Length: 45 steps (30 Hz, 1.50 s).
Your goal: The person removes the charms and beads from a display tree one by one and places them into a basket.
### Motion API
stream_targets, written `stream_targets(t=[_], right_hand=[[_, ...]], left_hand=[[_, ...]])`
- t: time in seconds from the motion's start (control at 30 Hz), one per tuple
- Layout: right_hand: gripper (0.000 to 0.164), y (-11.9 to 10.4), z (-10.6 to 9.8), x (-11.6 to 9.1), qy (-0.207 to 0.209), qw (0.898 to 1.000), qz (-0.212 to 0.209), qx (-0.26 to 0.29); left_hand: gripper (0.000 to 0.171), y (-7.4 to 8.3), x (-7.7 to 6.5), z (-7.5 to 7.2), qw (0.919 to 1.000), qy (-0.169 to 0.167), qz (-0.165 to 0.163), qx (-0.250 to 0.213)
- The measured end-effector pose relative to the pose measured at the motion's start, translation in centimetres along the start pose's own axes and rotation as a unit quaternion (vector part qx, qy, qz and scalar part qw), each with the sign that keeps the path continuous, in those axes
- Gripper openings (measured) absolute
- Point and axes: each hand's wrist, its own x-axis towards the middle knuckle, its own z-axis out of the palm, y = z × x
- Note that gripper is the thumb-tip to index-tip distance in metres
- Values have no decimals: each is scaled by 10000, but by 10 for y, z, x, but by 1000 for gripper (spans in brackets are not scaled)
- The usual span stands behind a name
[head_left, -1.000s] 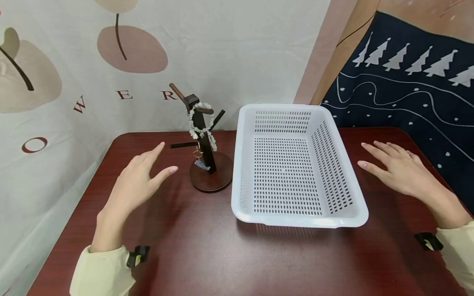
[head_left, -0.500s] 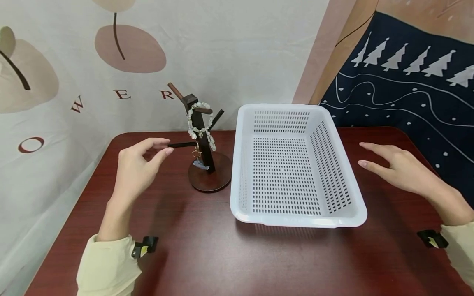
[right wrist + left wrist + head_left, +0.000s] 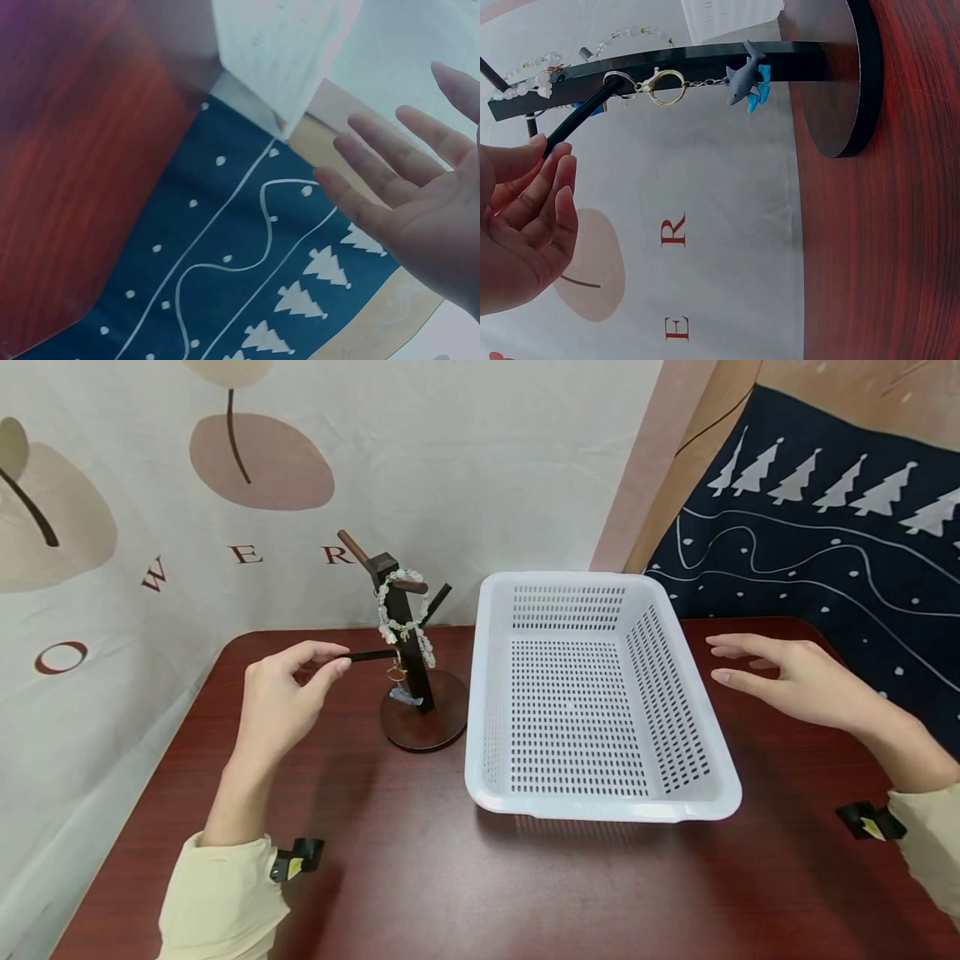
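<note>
A dark wooden jewelry stand (image 3: 408, 652) with several pegs stands left of the basket. My left hand (image 3: 281, 702) pinches the tip of its low left peg (image 3: 369, 655) between thumb and fingers. From that peg hangs a keychain (image 3: 667, 86) with a gold clasp and a small grey shark (image 3: 742, 79) with blue pieces. Higher up, a clear-and-white beaded bracelet (image 3: 385, 610) loops over another peg, and more beads hang behind the post. Apart from everything, my right hand (image 3: 798, 685) hovers with loosely extended fingers right of the white basket (image 3: 603, 808).
The perforated basket sits on the dark red table (image 3: 420, 877), close beside the stand's round base (image 3: 450, 722). A pale printed cloth (image 3: 450, 468) hangs behind the table. At the right hangs a navy cloth with white trees (image 3: 813, 535).
My left hand has moved forward, and its fingers have closed on the peg's tip. The right hand has drifted slightly left, its fingers a little closer together. Stand and basket stay in place.
</note>
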Motion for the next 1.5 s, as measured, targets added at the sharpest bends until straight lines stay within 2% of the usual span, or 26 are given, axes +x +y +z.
stream_targets(t=[0.23,0.5,0.7,0.83,1.0,1.2,1.5], right_hand=[[41,-17,-5,17,27,9996,-277,69],[40,-36,0,34,-374,9968,-321,636],[38,-44,8,47,-667,9913,-770,831],[36,-52,12,54,-774,9890,-809,970],[33,-60,18,63,-918,9850,-1062,1001],[33,-72,27,74,-1244,9777,-1202,1188],[31,-89,38,91,-1345,9682,-1582,1393]], left_hand=[[13,0,-1,0,10000,1,-82,1],[12,2,0,0,9999,3,-107,-15],[12,2,0,1,9999,-2,-132,1],[12,2,1,1,9999,-12,-128,26],[12,3,0,0,9999,-45,-133,20],[12,3,1,0,9999,-79,-116,40],[11,4,2,-1,9997,-137,-161,128]])
